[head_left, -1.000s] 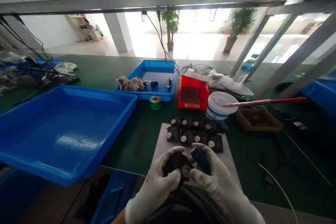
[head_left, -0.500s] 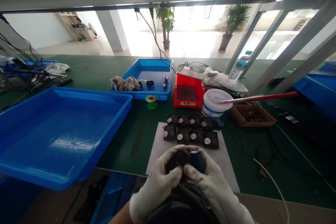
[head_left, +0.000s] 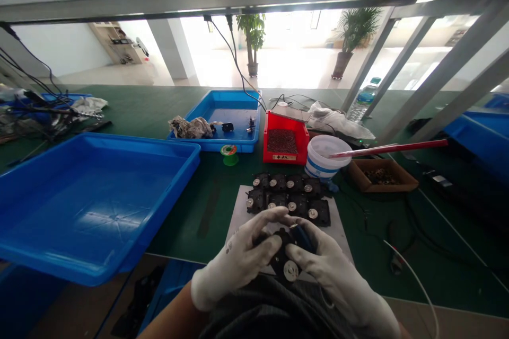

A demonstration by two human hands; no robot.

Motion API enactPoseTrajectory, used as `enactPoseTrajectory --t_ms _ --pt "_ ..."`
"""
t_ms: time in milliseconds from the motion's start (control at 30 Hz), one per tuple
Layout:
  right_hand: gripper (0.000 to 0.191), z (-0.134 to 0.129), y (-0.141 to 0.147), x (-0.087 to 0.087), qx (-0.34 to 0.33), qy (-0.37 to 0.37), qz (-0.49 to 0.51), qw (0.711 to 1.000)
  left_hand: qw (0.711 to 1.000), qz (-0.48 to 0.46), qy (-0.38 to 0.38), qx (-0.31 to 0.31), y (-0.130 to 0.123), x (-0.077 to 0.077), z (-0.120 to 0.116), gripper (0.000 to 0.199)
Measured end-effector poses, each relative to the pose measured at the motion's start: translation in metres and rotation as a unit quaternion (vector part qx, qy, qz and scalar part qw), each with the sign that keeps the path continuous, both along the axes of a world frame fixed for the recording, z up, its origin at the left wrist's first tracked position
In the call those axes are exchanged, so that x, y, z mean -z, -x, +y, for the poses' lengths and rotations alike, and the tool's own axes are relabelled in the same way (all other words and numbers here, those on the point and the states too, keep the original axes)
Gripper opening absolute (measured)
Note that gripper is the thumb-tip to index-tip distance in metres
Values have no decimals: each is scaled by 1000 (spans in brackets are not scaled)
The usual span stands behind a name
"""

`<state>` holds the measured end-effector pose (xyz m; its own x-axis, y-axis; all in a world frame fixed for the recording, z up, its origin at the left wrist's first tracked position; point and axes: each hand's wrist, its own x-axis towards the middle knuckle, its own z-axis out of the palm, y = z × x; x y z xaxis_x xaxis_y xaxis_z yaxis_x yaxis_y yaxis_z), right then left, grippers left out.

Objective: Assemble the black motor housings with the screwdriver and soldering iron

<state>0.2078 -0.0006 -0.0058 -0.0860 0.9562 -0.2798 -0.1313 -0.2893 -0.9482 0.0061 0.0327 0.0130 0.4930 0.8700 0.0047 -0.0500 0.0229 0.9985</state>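
My left hand (head_left: pixel 236 257) and my right hand (head_left: pixel 330 270), both in white gloves, grip a black plastic part (head_left: pixel 283 257) over the near end of a pale sheet (head_left: pixel 242 217). A round metal disc (head_left: pixel 290 270) shows on its lower side, and a dark blue piece (head_left: pixel 304 238) sits at its top right, partly under my right fingers. Just beyond my fingertips lie several similar black parts (head_left: pixel 288 200) in rows on the sheet, each with a metal disc facing up.
A large blue tray (head_left: pixel 99 201) is on the left. Farther back are a smaller blue tray (head_left: pixel 214 143) holding a rag, a red bin (head_left: pixel 284 140) of dark granules, a white bucket (head_left: pixel 324 156), and a cardboard tray (head_left: pixel 382 176). Cables lie on the green bench at right.
My hands have turned the black part so its metal disc now shows at the bottom. They have also spread slightly and lowered the part closer to the sheet.
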Motion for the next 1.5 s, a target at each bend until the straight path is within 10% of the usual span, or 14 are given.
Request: enactPoseTrajectory --t_ms 233,600,1133,1500 --pt "58 -5 18 22 170 1 50 984 988 -79 112 -74 -17 27 -17 49" --pt "39 -7 24 13 111 -71 -43 990 983 91 -126 -102 -18 19 -24 45" --pt "19 -16 25 14 103 -150 -184 966 966 125 -161 -156 -27 16 -26 30" --pt "23 4 -11 -21 -85 -157 -243 953 980 193 -2 41 4 -14 -9 76"
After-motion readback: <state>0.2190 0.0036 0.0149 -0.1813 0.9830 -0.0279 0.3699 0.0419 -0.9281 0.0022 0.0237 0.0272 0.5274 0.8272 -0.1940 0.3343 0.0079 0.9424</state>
